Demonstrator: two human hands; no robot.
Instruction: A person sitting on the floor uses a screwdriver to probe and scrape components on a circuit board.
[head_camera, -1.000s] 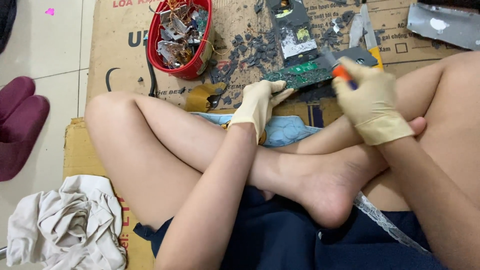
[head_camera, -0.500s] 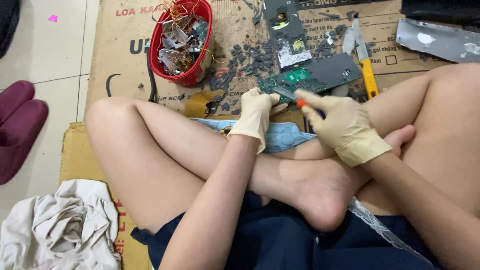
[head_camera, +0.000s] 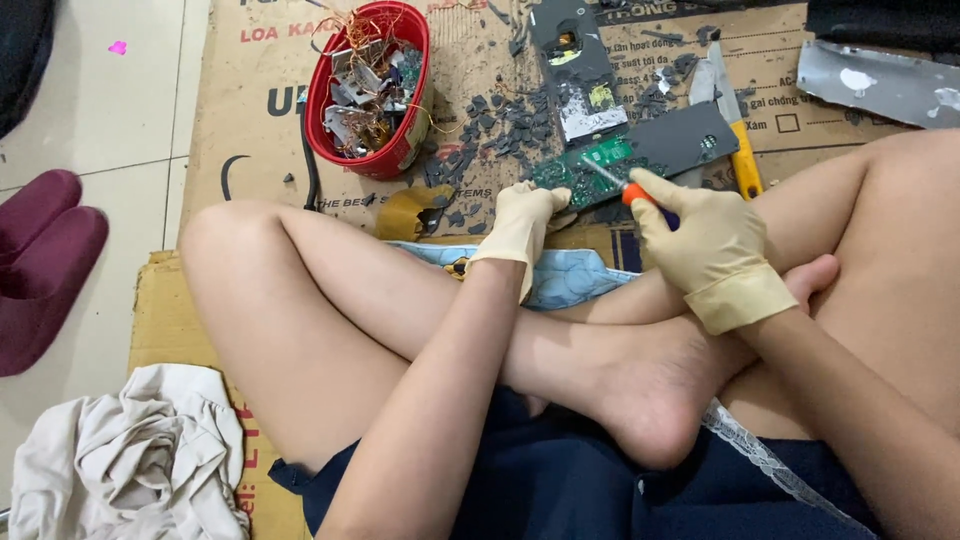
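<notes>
My right hand (head_camera: 712, 240) grips an orange-handled screwdriver (head_camera: 628, 190), tip angled onto the green circuit board (head_camera: 590, 170) on the cardboard (head_camera: 470, 80); my left hand (head_camera: 520, 225) closes on the board's near edge, I judge, to steady it.

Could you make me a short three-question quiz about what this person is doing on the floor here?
1. True or false: the right hand holds a screwdriver.
2. What does the left hand touch: A) red bowl, B) circuit board, C) cloth?
3. What lies under the work?

Key: 1 true. 2 B. 3 Cardboard.
</notes>
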